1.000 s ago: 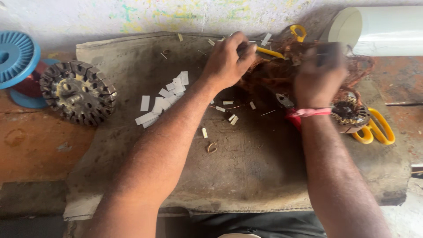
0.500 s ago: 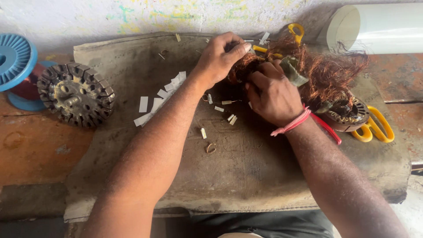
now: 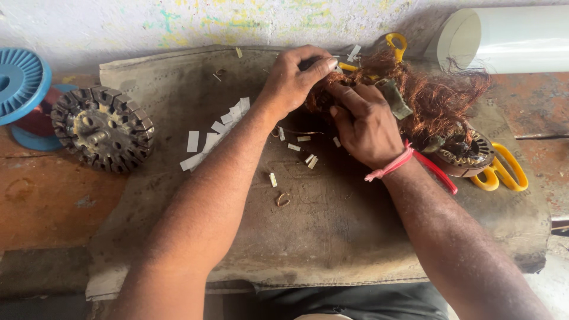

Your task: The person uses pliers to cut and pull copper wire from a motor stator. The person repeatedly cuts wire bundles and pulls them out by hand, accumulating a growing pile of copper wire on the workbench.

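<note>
- Worn grey cloth mat (image 3: 332, 237) covering a rusty workbench.
- Left hand (image 3: 293, 80) and right hand (image 3: 367, 124) both pinch one tangled copper wire bundle (image 3: 438, 98) at 1 o'clock.
- Two yellow-handled scissors (image 3: 501, 172), partly hidden.

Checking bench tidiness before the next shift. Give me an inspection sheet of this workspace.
Surface: worn grey mat over a rusty brown bench.
Job's things: tangled copper winding on a stator.
Clutter: white paper strips, spare stator core, yellow scissors.
Hands: left hand and right hand both grip the winding.
Cables: nothing seen.
Surroundings: blue spool, white pipe, paint-stained wall.
</note>
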